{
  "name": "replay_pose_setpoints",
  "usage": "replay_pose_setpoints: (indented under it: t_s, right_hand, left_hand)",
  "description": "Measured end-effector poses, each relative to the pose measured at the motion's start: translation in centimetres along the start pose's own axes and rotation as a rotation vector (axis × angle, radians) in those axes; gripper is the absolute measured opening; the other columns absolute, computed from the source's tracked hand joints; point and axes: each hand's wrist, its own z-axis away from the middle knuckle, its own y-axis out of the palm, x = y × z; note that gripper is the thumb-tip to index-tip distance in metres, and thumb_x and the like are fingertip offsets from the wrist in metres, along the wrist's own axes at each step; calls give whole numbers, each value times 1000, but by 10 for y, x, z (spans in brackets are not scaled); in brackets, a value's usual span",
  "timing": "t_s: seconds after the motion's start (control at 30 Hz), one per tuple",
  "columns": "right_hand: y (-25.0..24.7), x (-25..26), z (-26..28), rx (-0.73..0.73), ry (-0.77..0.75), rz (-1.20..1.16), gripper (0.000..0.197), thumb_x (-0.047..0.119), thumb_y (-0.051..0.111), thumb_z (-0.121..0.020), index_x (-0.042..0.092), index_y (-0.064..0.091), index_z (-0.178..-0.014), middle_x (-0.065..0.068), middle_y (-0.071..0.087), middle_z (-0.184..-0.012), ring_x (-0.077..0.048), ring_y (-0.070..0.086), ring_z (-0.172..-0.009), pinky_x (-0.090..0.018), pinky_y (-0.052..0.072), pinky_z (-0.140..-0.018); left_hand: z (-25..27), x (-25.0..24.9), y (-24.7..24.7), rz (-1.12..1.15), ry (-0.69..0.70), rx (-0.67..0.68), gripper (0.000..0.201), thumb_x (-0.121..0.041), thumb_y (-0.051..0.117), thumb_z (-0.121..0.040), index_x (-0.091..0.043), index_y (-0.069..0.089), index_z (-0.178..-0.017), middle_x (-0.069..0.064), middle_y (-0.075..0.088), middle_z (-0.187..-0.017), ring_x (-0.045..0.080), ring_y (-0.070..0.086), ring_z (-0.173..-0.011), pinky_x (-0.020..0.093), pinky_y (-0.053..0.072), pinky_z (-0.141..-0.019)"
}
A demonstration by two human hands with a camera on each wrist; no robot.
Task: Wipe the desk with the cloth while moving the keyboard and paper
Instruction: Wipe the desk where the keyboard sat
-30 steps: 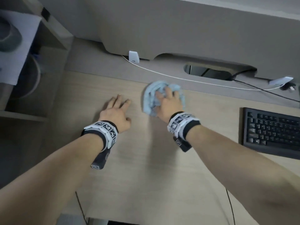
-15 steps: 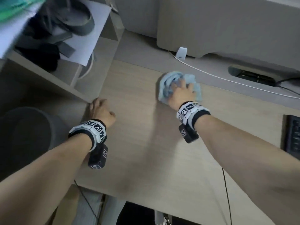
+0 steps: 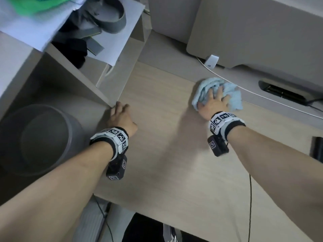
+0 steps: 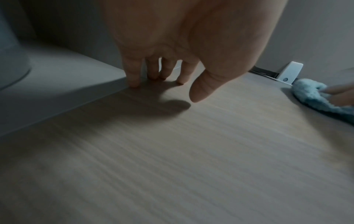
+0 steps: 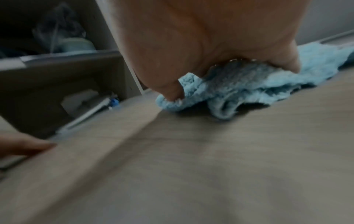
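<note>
Right, I've got my right hand point(image 3: 212, 103) pressed palm-down on the blue cloth point(image 3: 232, 97), fingers spread over the bunched folds and the thumb digging into its near-left edge; cloth sits flat on the bench point(image 3: 166, 163) toward the back, just in front of the white cable point(image 3: 262, 95) and near the small white clip point(image 3: 211, 61). From the right wrist cam the cloth point(image 5: 249, 89) is crumpled under my palm point(image 5: 210, 45), touching the wood. My left hand point(image 3: 122, 119) holds nothing: fingers relaxed & slightly bent, fingertips point(image 4: 135, 82) touching the bench right at its left edge where the grey side unit point(image 4: 57, 84) meets it, thumb hanging free above the surface. The two hands are well apart. Keyboard point(image 3: 317, 151) only peeks in at the far right edge of the head view, dark, mostly cut off. Paper: white sheets point(image 3: 111, 41) lie on the shelf up at the left w/ grey straps and dark stuff on top; can't tell if that's the task sheet. A grey round bin point(image 3: 40, 140) stands below the shelf, left of my left forearm
</note>
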Motion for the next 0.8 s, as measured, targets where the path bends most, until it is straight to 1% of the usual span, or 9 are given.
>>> replay_pose_setpoints:
  t_s: [0.13, 0.2, 0.33, 0.47, 0.53, 0.6, 0.67, 0.73, 0.8]
  right_hand:
    - [37, 32, 60, 30, -394, 106, 82, 52, 45, -94, 23, 3, -158, -7, -15, -164, -48, -7, -147, -63, 7, -117]
    - [55, 13, 87, 19, -443, 133, 76, 53, 37, -96, 25, 3, -157, -6, -16, -164, -46, -8, -148, -62, 7, -117]
    - [60, -53, 91, -7, -264, 103, 74, 57, 32, -96, 30, -1, -157, -2, -20, -164, -41, -10, -149, -59, 3, -119]
    - [46, -140, 76, -28, 100, 10, 77, 59, 33, -95, 28, 0, -158, -3, -19, -164, -41, -7, -149, -59, 6, -119]
    - [42, -156, 69, -22, 223, -32, 78, 59, 34, -95, 27, 1, -158, -5, -19, -164, -43, -7, -149, -60, 7, -118]
    - [41, -139, 65, -21, 301, -43, 77, 58, 34, -96, 25, 1, -158, -10, -20, -163, -47, -7, -147, -62, 8, -117]
    - [45, -103, 66, -16, 226, -20, 78, 58, 34, -96, 24, -1, -158, -13, -22, -162, -50, -8, -146, -63, 6, -117]
    - [55, -81, 78, -9, -1, 31, 78, 57, 34, -96, 25, -3, -157, -11, -22, -162, -50, -10, -146, -64, 2, -117]
    - [61, -94, 93, 3, -138, 41, 77, 58, 36, -95, 29, 1, -157, -5, -19, -163, -46, -9, -148, -63, 2, -117]
  left_hand:
    - [-2, -1, 5, -9, -9, -8, 73, -19, 51, -80, -24, 27, -148, 3, 8, -163, 28, 14, -146, 38, 25, -115]
    - [-4, -2, 5, -35, -10, 3, 72, -20, 51, -81, -23, 26, -149, 4, 9, -163, 29, 15, -146, 39, 25, -115]
    - [-11, -5, 4, -74, -22, 28, 71, -23, 52, -82, -19, 28, -148, 10, 12, -162, 33, 19, -145, 39, 22, -117]
    - [-17, -7, 9, -79, -25, 21, 70, -26, 54, -79, -15, 33, -145, 15, 18, -159, 34, 23, -144, 39, 23, -118]
    - [-17, -8, 13, -93, -41, -1, 69, -27, 53, -79, -13, 34, -144, 17, 18, -159, 34, 23, -144, 40, 22, -119]
    - [-16, -12, 18, -98, -43, -29, 65, -28, 51, -81, -9, 36, -141, 21, 21, -157, 36, 24, -143, 40, 21, -118]
    - [-16, -17, 20, -67, -54, -56, 63, -34, 47, -84, -5, 38, -140, 22, 24, -155, 38, 25, -141, 42, 22, -118]
    - [-19, -23, 20, -58, -84, -95, 67, -41, 41, -85, -3, 40, -140, 19, 26, -155, 36, 26, -141, 44, 23, -117]
    - [-19, -34, 20, -67, -72, -140, 69, -45, 40, -85, -4, 38, -140, 16, 25, -156, 34, 24, -142, 46, 24, -116]
